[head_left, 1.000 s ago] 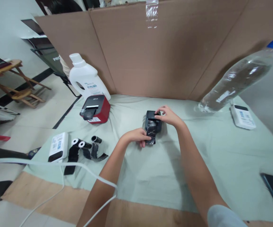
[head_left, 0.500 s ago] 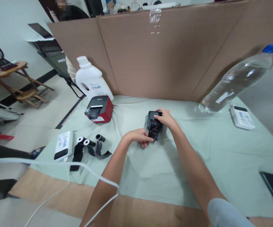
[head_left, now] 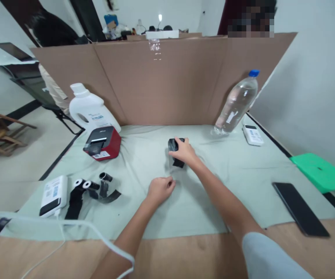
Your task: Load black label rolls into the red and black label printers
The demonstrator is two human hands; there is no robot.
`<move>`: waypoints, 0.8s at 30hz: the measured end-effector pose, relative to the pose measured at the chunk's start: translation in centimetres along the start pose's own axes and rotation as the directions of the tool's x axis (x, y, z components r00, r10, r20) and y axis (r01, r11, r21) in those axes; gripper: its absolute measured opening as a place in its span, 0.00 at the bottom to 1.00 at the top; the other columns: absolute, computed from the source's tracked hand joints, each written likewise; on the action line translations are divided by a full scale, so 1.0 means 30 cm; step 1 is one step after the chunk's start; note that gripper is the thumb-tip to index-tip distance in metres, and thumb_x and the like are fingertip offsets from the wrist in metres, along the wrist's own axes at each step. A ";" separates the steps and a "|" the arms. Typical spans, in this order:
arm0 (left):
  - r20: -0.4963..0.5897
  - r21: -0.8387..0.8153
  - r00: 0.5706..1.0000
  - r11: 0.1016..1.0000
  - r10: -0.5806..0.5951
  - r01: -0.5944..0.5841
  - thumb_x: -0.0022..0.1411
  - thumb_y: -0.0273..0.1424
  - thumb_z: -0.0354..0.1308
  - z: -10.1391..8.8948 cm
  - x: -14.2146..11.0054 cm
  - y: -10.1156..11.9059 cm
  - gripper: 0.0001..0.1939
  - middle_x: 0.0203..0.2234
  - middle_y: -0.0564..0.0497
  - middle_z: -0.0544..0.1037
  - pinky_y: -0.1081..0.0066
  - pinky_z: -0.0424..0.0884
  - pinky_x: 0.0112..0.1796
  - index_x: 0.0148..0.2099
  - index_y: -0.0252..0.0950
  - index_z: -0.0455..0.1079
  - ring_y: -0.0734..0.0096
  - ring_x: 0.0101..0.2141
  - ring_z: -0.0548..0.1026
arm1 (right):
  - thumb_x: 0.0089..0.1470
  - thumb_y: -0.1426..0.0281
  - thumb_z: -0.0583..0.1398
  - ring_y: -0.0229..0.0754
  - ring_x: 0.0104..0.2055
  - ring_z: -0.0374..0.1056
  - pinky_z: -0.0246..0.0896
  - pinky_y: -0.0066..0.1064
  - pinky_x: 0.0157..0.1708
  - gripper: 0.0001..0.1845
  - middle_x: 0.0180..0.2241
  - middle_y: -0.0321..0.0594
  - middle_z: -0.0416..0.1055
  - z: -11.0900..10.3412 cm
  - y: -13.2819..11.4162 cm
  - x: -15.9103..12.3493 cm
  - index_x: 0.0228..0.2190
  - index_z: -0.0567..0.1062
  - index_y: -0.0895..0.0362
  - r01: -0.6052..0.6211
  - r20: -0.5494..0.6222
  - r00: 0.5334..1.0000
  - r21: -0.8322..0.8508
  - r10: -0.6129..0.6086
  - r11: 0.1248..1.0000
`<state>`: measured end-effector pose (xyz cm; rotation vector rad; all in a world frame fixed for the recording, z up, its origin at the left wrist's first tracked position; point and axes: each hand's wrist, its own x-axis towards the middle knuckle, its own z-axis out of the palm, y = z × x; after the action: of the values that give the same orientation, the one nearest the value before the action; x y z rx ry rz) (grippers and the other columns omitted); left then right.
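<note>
My right hand grips a small black box from above, thumb on the near side and fingers over the far edge. A short black strip hangs from the box's lower front toward the cloth. Much of the box is hidden under the hand. My left hand rests on the pale green cloth just nearer to me, curled into a loose fist and apart from the box. Nothing shows between its fingers.
Left on the cloth are a red-and-black device, a white jug, black rolls with loose strips and a white power bank with a cable. At right are a water bottle, another power bank and a phone. Cardboard stands behind.
My left hand has let go of the black strip, drawn back toward me and closed. My right hand stays on the black box. The view has turned to the right.
</note>
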<state>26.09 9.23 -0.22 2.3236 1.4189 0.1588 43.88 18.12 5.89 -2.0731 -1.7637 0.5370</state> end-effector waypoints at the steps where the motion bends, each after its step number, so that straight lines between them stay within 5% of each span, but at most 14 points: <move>1: 0.002 0.016 1.000 1.000 -0.003 0.003 0.73 0.41 0.48 0.004 0.005 -0.002 0.19 0.31 0.46 0.82 0.68 0.59 0.34 0.36 0.40 0.75 0.59 0.34 0.79 | 0.50 0.53 0.66 0.64 0.53 0.72 0.67 0.49 0.52 0.47 0.60 0.55 0.58 -0.037 0.070 -0.011 0.69 0.61 0.46 0.005 -0.033 0.999 0.000 -0.005 1.000; 8: -0.011 0.034 1.000 0.999 0.027 -0.026 0.73 0.42 0.46 0.003 0.027 -0.006 0.20 0.31 0.46 0.82 0.69 0.57 0.33 0.37 0.41 0.75 0.61 0.34 0.78 | 0.50 0.58 0.68 0.64 0.56 0.68 0.63 0.46 0.51 0.45 0.64 0.60 0.59 -0.283 0.629 -0.050 0.67 0.66 0.53 -0.135 -0.373 0.923 -0.072 0.099 0.988; 13: -0.026 -0.053 0.998 0.997 0.048 -0.050 0.72 0.39 0.50 0.006 0.010 0.002 0.17 0.29 0.47 0.81 0.69 0.56 0.33 0.34 0.39 0.74 0.63 0.32 0.76 | 0.57 0.56 0.66 0.71 0.65 0.59 0.55 0.51 0.50 0.45 0.66 0.73 0.52 -0.372 0.788 -0.015 0.70 0.62 0.55 -0.242 -0.325 0.925 -0.101 0.198 0.965; 16: -0.100 -0.195 0.993 0.977 0.066 -0.085 0.70 0.38 0.52 -0.053 -0.005 -0.014 0.17 0.24 0.51 0.77 0.70 0.58 0.32 0.30 0.39 0.71 0.68 0.28 0.72 | 0.58 0.52 0.65 0.77 0.67 0.54 0.52 0.59 0.52 0.42 0.67 0.74 0.52 -0.388 0.733 0.029 0.68 0.66 0.54 -0.361 -0.317 0.907 -0.248 0.277 0.899; 19: -0.346 -0.375 0.938 0.920 -0.021 -0.117 0.70 0.39 0.51 -0.199 -0.021 -0.105 0.18 0.22 0.53 0.73 0.72 0.61 0.32 0.28 0.38 0.69 0.71 0.26 0.70 | 0.55 0.51 0.66 0.78 0.69 0.49 0.48 0.65 0.58 0.43 0.69 0.68 0.52 -0.337 0.559 0.074 0.66 0.68 0.55 -0.248 -0.376 0.923 -0.424 0.080 0.871; 21: -0.549 -0.456 0.816 0.883 -0.178 -0.114 0.69 0.40 0.51 -0.328 -0.026 -0.225 0.16 0.24 0.53 0.74 0.72 0.65 0.34 0.31 0.38 0.71 0.70 0.29 0.71 | 0.55 0.54 0.67 0.74 0.68 0.52 0.49 0.64 0.61 0.42 0.68 0.63 0.57 -0.241 0.387 0.103 0.67 0.67 0.55 -0.014 -0.312 0.939 -0.451 -0.142 0.893; 24: -0.701 -0.551 0.541 0.834 -0.465 0.003 0.65 0.36 0.56 -0.504 -0.010 -0.472 0.09 0.34 0.50 0.79 0.69 0.70 0.41 0.40 0.37 0.74 0.66 0.37 0.76 | 0.55 0.58 0.65 0.66 0.68 0.57 0.50 0.62 0.66 0.40 0.68 0.59 0.60 -0.004 0.079 0.150 0.66 0.67 0.57 0.390 -0.168 0.889 -0.214 -0.427 0.896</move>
<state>9.66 18.91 7.88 1.5796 1.7859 1.5157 46.59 22.19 4.56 -1.7027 -2.0955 0.0369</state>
